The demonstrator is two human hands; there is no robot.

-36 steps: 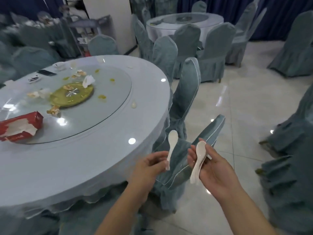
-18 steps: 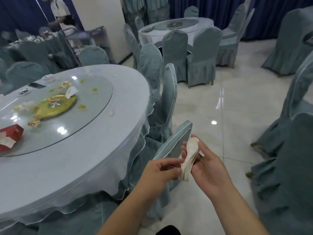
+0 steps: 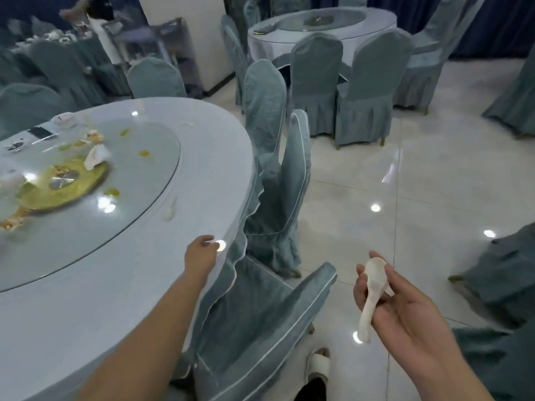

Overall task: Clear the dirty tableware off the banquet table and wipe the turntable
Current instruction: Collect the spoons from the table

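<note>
My right hand (image 3: 405,311) holds the stacked white ceramic spoons (image 3: 372,287) over the floor, thumb across their bowls, handles pointing down. Over the near edge of the round banquet table (image 3: 86,299) hovers my left hand (image 3: 202,253), fingers loosely bent, with nothing in it. Beyond it, another white spoon (image 3: 170,209) lies on the tablecloth right at the rim of the glass turntable (image 3: 139,215). The turntable carries yellow sauce spots, food scraps, a crumpled napkin (image 3: 97,157) and a gold centre hub (image 3: 60,183).
Covered chairs (image 3: 269,322) crowd the table's right side between my hands, one leaning. A small dish (image 3: 62,119) and a black phone (image 3: 40,132) sit at the table's far side. A second set table (image 3: 321,27), a cart (image 3: 156,44) and a person (image 3: 98,13) are behind.
My left hand passed its spoon onto the one in my right hand, let go, and moved left and forward over the table edge. The right hand keeps both spoons.
</note>
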